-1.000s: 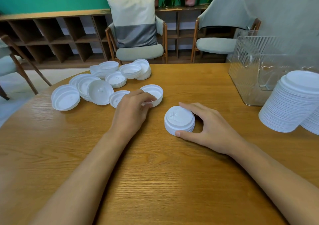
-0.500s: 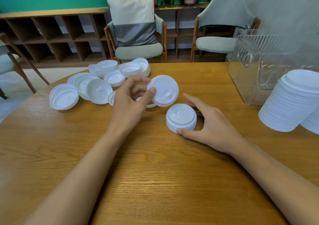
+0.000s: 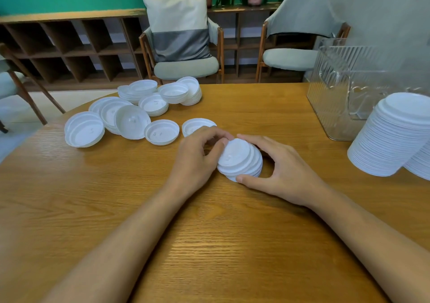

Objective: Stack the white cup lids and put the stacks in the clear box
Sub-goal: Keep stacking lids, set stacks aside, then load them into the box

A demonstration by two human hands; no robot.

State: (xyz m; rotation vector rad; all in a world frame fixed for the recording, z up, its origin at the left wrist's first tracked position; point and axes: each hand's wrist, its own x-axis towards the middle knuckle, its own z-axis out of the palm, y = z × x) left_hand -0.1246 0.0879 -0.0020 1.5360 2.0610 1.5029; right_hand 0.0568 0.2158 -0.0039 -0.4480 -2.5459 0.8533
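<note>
A short stack of white cup lids (image 3: pixel 239 159) sits tilted on the wooden table (image 3: pixel 209 244), leaning toward the left. My right hand (image 3: pixel 279 170) curls around its right side, thumb at the near edge. My left hand (image 3: pixel 197 156) pinches the top lid at the stack's left rim. Loose white lids (image 3: pixel 130 114) lie scattered and in small piles at the far left. The clear box (image 3: pixel 344 88) stands at the far right of the table.
A tall leaning stack of lids (image 3: pixel 393 135) stands at the right edge, in front of the clear box, with another stack behind it. Two chairs (image 3: pixel 186 46) and a low shelf unit are beyond the table's far edge.
My left hand picked a lid from the loose ones, turned it over and brought it right onto the small stack. The stack now tilts left in my right hand.
</note>
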